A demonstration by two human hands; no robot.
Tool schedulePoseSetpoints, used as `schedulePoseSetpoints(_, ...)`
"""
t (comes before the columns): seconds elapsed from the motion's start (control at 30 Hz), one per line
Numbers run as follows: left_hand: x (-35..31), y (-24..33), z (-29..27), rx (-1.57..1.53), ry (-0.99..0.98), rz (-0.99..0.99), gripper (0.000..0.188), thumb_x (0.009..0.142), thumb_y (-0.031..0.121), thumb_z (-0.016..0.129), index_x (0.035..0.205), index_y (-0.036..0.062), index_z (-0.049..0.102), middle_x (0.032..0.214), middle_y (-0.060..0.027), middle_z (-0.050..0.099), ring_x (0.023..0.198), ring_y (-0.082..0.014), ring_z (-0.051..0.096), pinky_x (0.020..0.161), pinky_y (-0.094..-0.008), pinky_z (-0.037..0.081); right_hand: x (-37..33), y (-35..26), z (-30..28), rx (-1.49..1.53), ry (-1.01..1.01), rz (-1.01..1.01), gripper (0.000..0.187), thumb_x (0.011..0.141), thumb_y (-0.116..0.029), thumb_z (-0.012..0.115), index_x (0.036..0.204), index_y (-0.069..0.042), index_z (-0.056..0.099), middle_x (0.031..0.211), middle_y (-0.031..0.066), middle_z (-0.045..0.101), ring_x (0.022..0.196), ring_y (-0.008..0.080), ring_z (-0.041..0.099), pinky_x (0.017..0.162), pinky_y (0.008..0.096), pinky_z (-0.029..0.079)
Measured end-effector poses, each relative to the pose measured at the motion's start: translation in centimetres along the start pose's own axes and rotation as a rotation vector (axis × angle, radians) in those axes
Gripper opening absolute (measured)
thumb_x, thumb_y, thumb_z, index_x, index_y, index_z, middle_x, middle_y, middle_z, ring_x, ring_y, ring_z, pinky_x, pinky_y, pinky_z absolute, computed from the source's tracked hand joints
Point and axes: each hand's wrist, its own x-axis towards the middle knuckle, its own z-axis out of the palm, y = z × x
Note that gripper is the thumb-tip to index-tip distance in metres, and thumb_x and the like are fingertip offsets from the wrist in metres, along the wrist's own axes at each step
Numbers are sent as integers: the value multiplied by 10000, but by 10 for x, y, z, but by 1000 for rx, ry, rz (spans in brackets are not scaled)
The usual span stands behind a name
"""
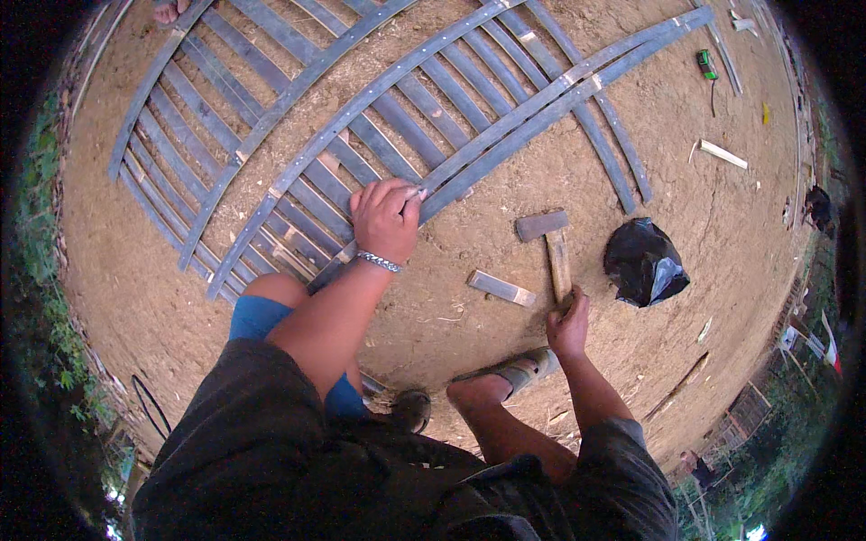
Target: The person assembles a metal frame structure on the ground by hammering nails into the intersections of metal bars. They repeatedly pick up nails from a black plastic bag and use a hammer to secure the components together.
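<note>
The right hand (pixel 568 325) is closed around the wooden handle of a hammer (pixel 558 261), whose blocky head lies near the soil. The left hand (pixel 386 219) is bent over the edge of a slatted frame (pixel 501 128), thumb and finger close together; whether they pinch something small, I cannot tell. The frame has flat, grey, gently curved rails and narrow slats. Nearby lies a short, rectangular wooden piece (pixel 502 288).
</note>
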Motion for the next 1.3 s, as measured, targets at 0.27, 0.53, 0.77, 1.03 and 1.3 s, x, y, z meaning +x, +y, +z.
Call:
schedulePoseSetpoints(0.27, 0, 1, -2, -29, -11, -48, 63, 820, 185, 775, 865, 143, 761, 967, -5, 717, 953, -225, 650, 873, -410, 426, -9, -42, -16, 502, -147, 122, 451, 929, -80, 632, 1332, 2, 448, 1083, 237, 622, 959, 378, 655, 865, 435, 521)
schedulePoseSetpoints(0.53, 0, 1, -4, -21, -38, -49, 61, 841, 200, 731, 862, 148, 755, 972, 19, 702, 949, -216, 636, 882, -417, 419, 12, -146, -24, 342, -334, -185, 479, 969, -122, 601, 1422, -50, 462, 1134, 282, 666, 986, 469, 669, 845, 502, 541)
schedulePoseSetpoints(0.77, 2, 1, -8, -40, -47, -23, 69, 813, 173, 742, 865, 137, 714, 965, 16, 698, 956, -226, 629, 878, -415, 417, 35, -161, -9, 266, -305, -305, 570, 933, -100, 643, 1468, -103, 445, 1161, 265, 663, 972, 468, 667, 832, 512, 550)
schedulePoseSetpoints(1.03, 3, -1, -8, -15, -65, -42, 97, 775, 136, 729, 868, 128, 706, 1002, 2, 704, 1041, -241, 617, 906, -433, 411, 40, -160, 0, 278, -247, -357, 576, 929, -67, 633, 1474, -117, 454, 1074, 252, 660, 923, 455, 667, 782, 499, 548)
schedulePoseSetpoints(1.3, 6, 2, -11, 6, -93, -45, 91, 791, 161, 743, 878, 154, 717, 983, 30, 703, 1053, -226, 614, 901, -433, 412, 40, -155, 6, 282, -261, -333, 618, 900, -64, 647, 1483, -114, 445, 1072, 256, 654, 916, 457, 660, 787, 502, 548)
